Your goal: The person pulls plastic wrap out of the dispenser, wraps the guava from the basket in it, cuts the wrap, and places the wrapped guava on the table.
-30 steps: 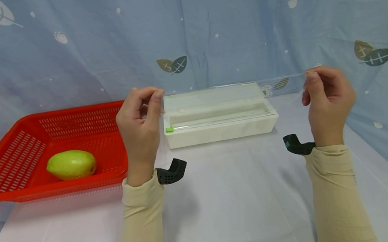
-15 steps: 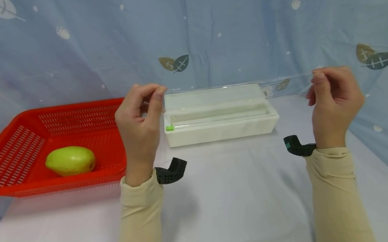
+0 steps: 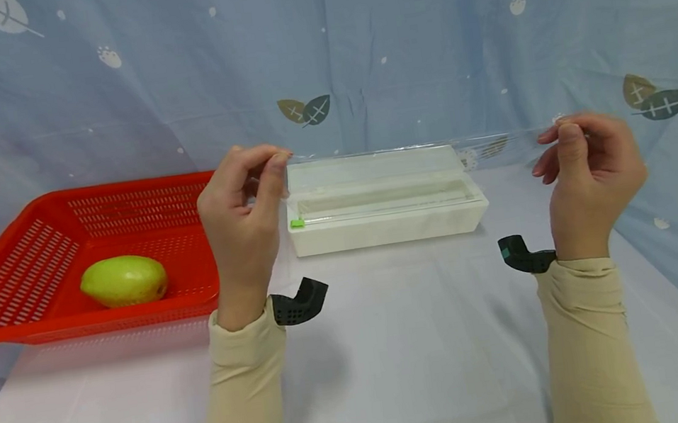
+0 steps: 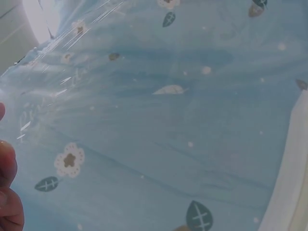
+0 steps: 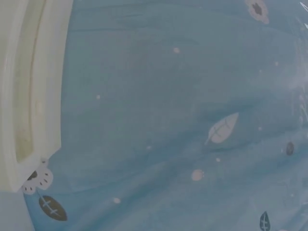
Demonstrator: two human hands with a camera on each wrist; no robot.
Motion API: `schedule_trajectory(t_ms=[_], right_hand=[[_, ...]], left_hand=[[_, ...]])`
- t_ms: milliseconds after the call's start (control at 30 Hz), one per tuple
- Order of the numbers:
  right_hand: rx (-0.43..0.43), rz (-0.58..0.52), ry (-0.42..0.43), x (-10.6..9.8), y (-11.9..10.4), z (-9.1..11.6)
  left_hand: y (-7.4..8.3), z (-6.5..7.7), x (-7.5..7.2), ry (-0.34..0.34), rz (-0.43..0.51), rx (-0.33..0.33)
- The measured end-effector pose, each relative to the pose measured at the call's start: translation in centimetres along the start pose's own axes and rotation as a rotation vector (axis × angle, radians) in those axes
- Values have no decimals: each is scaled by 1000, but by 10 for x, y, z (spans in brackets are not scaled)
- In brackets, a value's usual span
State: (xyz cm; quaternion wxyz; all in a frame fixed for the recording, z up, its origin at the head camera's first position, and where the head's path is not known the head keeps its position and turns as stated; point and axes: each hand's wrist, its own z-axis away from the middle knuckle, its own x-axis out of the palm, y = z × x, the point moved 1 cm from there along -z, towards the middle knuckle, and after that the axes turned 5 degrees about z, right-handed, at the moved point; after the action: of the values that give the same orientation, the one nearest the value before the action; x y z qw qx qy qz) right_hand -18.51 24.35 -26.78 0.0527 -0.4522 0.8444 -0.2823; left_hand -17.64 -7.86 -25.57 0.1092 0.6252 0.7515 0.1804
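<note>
A clear sheet of cling film (image 3: pixel 395 150) is stretched between both hands, its top edge a thin glossy line in the head view. My left hand (image 3: pixel 240 217) pinches the left corner between thumb and forefinger. At the other corner, my right hand (image 3: pixel 594 174) does the same, its remaining fingers loosely bent. Bright streaks show on the film in the left wrist view, beside the left fingertips (image 4: pixel 7 166). Behind the film sits a white cling film dispenser box (image 3: pixel 389 229) with its lid up and a green slide cutter (image 3: pixel 297 223) at the left end of its rail.
Left of the dispenser, a red plastic basket (image 3: pixel 80 320) holds a yellow-green, mango-like fruit (image 3: pixel 124 280). Everything rests on a white-covered table (image 3: pixel 421 343). A blue patterned curtain (image 3: pixel 380 34) hangs behind and along the right side.
My right hand has shifted rightward, widening the distance between the hands and drawing the film out straighter. The left hand has barely moved, and both hands keep their pinch.
</note>
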Motion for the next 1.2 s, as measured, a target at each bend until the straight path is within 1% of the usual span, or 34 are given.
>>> schedule_trajectory(t_ms=[200, 300, 433, 600, 700, 800, 967, 1067, 1200], right_hand=[[3, -43, 26, 1, -4, 0], [-1, -53, 25, 1, -3, 0], [-26, -40, 27, 1, -3, 0], [-21, -47, 55, 0, -4, 0], [-11, -75, 73, 0, -6, 1], [-22, -87, 83, 0, -7, 0], [-52, -73, 80, 0, -8, -1], [-57, -68, 79, 0, -7, -1], [-58, -81, 99, -1, -7, -2]], left_hand=[[3, 0, 0, 0, 13, -1], [4, 0, 0, 0, 15, -4], [4, 0, 0, 2, 22, -8], [6, -1, 0, 9, 34, -15], [7, -1, 0, 12, 41, -17], [7, -1, 0, 13, 48, -20], [8, -1, 0, 17, 60, -27], [9, -1, 0, 22, 68, -27], [12, -2, 1, 30, 87, -29]])
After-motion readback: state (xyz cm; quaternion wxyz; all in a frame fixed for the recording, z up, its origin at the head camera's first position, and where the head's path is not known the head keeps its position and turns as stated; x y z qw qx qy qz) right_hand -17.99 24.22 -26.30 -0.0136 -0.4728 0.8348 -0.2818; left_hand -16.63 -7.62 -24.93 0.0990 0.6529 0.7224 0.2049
